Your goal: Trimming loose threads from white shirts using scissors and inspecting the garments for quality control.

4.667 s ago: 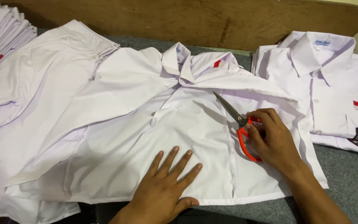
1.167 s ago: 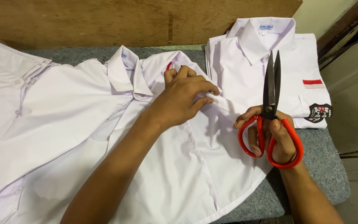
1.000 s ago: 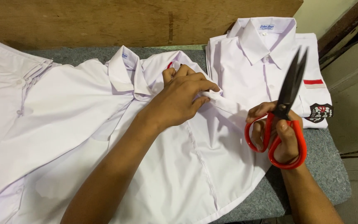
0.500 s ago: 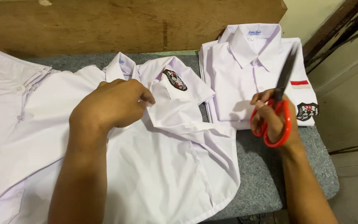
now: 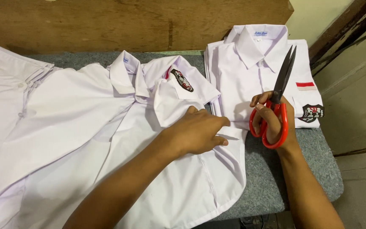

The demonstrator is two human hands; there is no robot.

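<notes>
Since half a second ago, the left hand point(image 5: 202, 131) has slid right, flat with fingers together, pinning the spread white cotton shirt point(image 5: 106, 140) to the grey desk point(image 5: 272, 169). Red-handled scissors point(image 5: 276, 106), right hand point(image 5: 274, 123) fingers clamped through the loops, point up and away, blades closed, over the folded white shirt point(image 5: 250, 68).

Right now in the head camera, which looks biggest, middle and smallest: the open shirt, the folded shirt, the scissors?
1. open shirt, biggest by far
2. folded shirt
3. scissors, smallest, in the right hand
</notes>
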